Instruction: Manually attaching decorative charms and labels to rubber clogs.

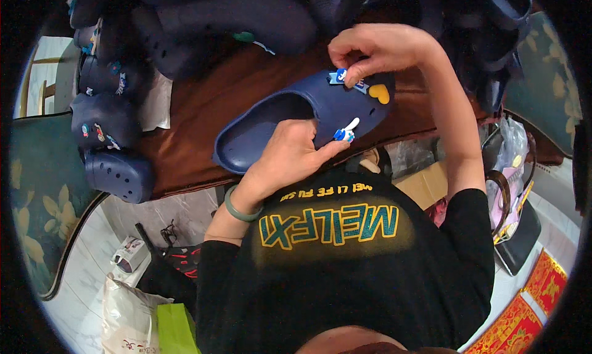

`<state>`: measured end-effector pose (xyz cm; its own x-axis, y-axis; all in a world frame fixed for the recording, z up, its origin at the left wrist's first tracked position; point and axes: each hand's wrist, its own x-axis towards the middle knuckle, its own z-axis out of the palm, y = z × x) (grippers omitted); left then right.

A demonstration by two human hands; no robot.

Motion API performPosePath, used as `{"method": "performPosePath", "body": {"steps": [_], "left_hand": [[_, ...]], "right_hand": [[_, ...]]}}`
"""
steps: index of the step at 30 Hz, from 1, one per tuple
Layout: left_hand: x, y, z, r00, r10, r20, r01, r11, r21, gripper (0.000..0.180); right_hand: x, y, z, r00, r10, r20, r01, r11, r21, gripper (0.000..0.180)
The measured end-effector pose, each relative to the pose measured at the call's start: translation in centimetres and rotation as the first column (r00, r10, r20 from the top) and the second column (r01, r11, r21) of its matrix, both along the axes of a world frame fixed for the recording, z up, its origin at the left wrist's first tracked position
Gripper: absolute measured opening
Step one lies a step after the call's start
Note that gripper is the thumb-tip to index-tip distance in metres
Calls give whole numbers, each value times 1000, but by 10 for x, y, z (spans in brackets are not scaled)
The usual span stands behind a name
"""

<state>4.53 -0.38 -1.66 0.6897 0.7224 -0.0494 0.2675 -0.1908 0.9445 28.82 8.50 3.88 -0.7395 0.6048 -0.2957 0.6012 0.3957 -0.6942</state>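
Observation:
A navy blue clog (246, 132) lies tilted over the table's near edge, its toe pointing to the upper right. My left hand (287, 149) grips it with the fingers inside the opening, mostly hidden. The left thumb presses by a blue-and-white figure charm (345, 132) on the upper. At the far side of the toe, my right hand (376, 51) pinches a blue-and-white shoe charm (338, 77) between thumb and curled fingers. Next to it a yellow heart charm (379, 94) sits on the toe. Whether the pinched charm is fully seated in its hole cannot be seen.
A brown cloth (191, 154) covers the table. Several decorated navy clogs (105, 120) are stacked at the left, and more dark footwear (228, 21) lies along the back. A cardboard box (422, 184) and a plastic-wrapped bag (509, 169) stand to the right, below table height.

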Motion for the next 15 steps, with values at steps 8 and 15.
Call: {"method": "performPosePath", "body": {"steps": [8, 15], "left_hand": [[3, 6, 18, 989, -44, -139, 37, 998, -55, 45], [4, 3, 24, 981, -70, -183, 66, 998, -23, 46]], "right_hand": [[-42, 30, 25, 869, 222, 442, -161, 972, -172, 37], [-39, 14, 18, 919, 75, 387, -57, 997, -58, 33]]}}
